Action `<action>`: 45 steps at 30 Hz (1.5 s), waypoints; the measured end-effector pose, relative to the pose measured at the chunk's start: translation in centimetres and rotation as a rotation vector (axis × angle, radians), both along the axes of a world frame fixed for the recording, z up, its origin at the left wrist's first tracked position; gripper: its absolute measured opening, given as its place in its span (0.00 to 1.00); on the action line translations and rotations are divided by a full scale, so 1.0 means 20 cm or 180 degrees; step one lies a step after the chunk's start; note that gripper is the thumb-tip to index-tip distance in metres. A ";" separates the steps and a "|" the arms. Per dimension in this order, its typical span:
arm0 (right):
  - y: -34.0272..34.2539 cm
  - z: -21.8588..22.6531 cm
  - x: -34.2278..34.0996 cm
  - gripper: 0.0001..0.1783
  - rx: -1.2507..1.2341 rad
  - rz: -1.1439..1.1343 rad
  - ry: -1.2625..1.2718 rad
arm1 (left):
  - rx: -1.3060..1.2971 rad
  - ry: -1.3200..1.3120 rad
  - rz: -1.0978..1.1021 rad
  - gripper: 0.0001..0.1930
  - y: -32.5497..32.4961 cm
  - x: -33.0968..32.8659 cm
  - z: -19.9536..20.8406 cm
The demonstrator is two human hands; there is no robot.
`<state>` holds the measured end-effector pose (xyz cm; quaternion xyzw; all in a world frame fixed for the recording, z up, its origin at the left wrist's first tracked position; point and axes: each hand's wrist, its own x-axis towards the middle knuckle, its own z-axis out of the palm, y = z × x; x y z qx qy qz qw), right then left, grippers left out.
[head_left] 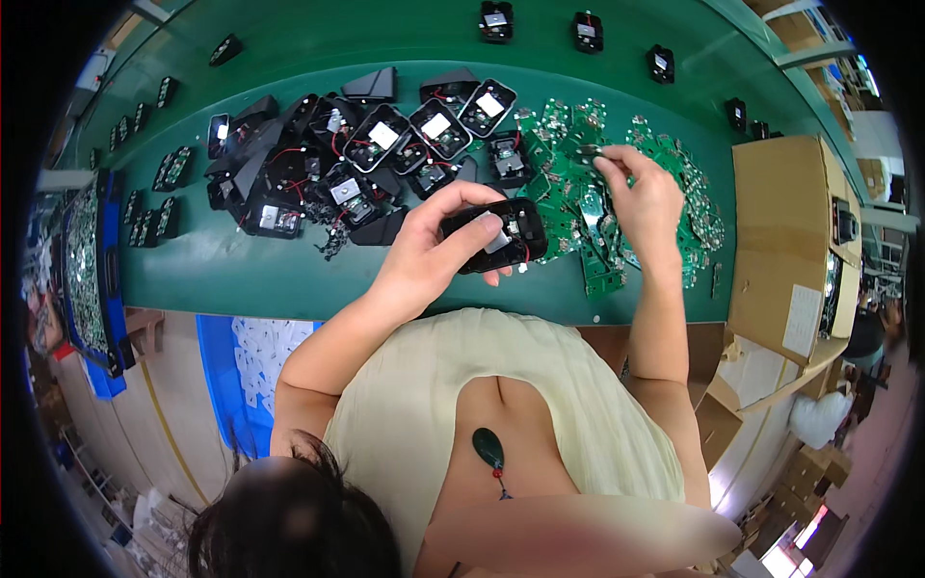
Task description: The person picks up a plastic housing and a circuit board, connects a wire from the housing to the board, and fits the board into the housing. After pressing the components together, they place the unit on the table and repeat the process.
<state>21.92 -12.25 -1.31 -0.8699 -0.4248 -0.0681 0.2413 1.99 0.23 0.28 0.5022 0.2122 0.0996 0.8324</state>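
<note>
My left hand (438,236) grips a black plastic housing (525,229) with its hollow side up, thumb laid inside over a silvery block. A short red wire with a white connector (523,268) hangs at the housing's near edge. To the right, my right hand (641,193) pinches a small circuit board (588,151) between thumb and fingertips, above the pile of green circuit boards (564,207). Left of that pile, many similar black housings (352,193) lie heaped, some showing silvery blocks and red wires.
A cardboard box (785,241) stands at the table's right end. Below the front edge on the left is a blue bin (226,371) with white pieces. More black housings (588,34) sit on the green surface beyond. A blue-edged tray (92,279) of boards stands far left.
</note>
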 end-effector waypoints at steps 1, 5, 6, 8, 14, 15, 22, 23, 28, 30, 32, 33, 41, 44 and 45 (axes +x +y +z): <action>0.00 0.00 -0.02 0.07 -0.0006 -0.0030 -0.0002 | 0.0018 -0.0030 -0.0122 0.08 0.01 0.01 0.00; 0.00 0.04 -0.14 0.09 0.1295 0.0436 0.2465 | 0.1044 -0.0566 0.0027 0.08 -0.01 0.05 -0.03; 0.00 0.08 -0.18 0.11 0.1294 0.0334 0.3399 | 0.0872 -0.0579 -0.0156 0.08 0.00 0.05 -0.02; 0.03 0.10 -0.23 0.11 0.1459 0.0559 0.3580 | 0.0704 -0.0576 -0.0332 0.09 0.00 0.05 0.00; 0.06 0.09 -0.28 0.13 0.1349 0.1398 0.3456 | 0.0667 -0.0388 -0.0112 0.09 0.01 0.03 0.00; 0.05 0.10 -0.28 0.13 0.1122 0.1403 0.3785 | 0.0904 -0.0326 0.0143 0.08 0.01 0.03 0.00; 0.06 0.09 -0.31 0.10 0.1710 0.0519 0.3381 | 0.0273 -0.0262 0.0653 0.06 0.01 0.04 -0.01; 0.04 0.11 -0.32 0.10 0.1965 0.0464 0.3412 | 0.0321 -0.0263 0.0702 0.06 0.02 0.04 -0.02; -0.03 0.18 -0.39 0.09 0.2322 0.0916 0.3555 | 0.0223 -0.0228 0.0682 0.06 0.01 0.04 -0.05; -0.04 0.19 -0.40 0.10 0.2310 0.1129 0.3850 | 0.0210 -0.0200 0.0661 0.05 -0.01 0.04 -0.04; -0.04 0.20 -0.41 0.10 0.2249 0.1205 0.3877 | 0.0204 -0.0191 0.0674 0.05 -0.01 0.05 -0.04; -0.03 0.20 -0.41 0.10 0.2217 0.1278 0.3941 | 0.0194 -0.0186 0.0700 0.05 -0.01 0.05 -0.03; -0.03 0.19 -0.42 0.10 0.2055 0.1438 0.3949 | 0.0527 -0.0211 0.0634 0.05 -0.03 0.03 -0.03; -0.04 0.19 -0.41 0.09 0.1997 0.1391 0.3900 | 0.0428 -0.0229 0.0645 0.04 -0.04 0.03 -0.03; -0.04 0.18 -0.41 0.09 0.2002 0.1390 0.3895 | 0.0328 -0.0229 0.0693 0.04 -0.04 0.04 -0.02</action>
